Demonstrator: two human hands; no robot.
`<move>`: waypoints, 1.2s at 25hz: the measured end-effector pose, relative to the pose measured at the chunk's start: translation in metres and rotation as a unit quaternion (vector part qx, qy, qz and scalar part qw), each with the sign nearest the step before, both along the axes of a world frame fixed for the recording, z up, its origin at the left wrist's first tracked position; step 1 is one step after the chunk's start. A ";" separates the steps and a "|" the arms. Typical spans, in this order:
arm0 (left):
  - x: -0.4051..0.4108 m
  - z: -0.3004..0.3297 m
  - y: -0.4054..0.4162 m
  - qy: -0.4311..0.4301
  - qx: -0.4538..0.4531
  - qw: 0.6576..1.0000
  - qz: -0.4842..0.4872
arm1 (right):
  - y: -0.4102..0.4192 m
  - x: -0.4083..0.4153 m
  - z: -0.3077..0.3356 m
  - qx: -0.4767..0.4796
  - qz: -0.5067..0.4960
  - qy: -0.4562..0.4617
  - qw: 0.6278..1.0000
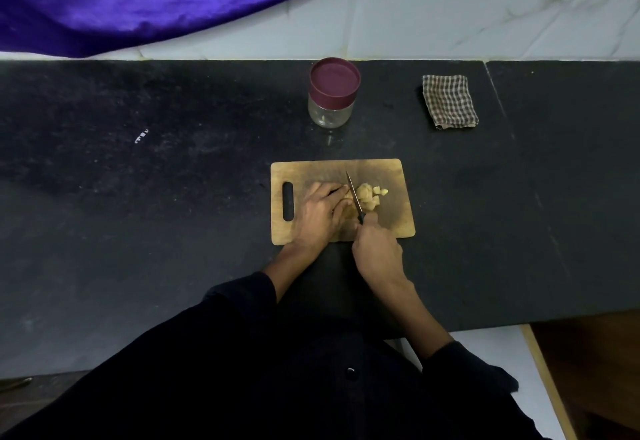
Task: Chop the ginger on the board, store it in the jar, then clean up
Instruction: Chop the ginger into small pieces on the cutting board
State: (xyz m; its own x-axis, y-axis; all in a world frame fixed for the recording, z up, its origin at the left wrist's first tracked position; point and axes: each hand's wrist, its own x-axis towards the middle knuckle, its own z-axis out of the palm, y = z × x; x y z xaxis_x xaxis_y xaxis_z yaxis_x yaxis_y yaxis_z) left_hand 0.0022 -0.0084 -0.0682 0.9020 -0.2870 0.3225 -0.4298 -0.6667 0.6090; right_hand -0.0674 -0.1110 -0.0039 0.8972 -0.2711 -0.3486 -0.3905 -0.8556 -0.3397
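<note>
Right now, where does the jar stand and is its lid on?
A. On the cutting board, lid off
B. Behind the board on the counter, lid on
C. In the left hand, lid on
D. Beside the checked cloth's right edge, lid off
B: the jar stands on the counter behind the cutting board, its maroon lid on.

board (388,176): worn wood | jar (330,115): clear glass | counter (173,197): matt speckled stone
</note>
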 end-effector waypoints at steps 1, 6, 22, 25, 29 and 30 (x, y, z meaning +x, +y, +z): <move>0.000 0.000 0.000 0.001 -0.002 1.000 0.004 | 0.001 -0.001 -0.001 0.002 -0.003 0.009 1.000; -0.001 -0.001 -0.001 -0.001 -0.002 1.000 -0.002 | -0.005 0.017 -0.002 0.024 0.000 0.014 1.000; 0.001 0.000 0.000 0.002 0.007 1.000 -0.001 | -0.007 0.003 0.001 0.065 -0.009 -0.019 0.998; 0.001 0.000 0.001 0.003 0.009 1.000 0.000 | -0.005 0.005 0.001 0.054 -0.006 -0.008 0.998; 0.000 0.002 -0.001 -0.005 0.004 1.000 0.001 | -0.001 0.006 0.004 0.036 0.002 -0.007 0.999; 0.000 0.002 -0.001 -0.007 0.003 1.000 -0.001 | 0.000 0.007 0.005 0.032 0.005 -0.009 0.999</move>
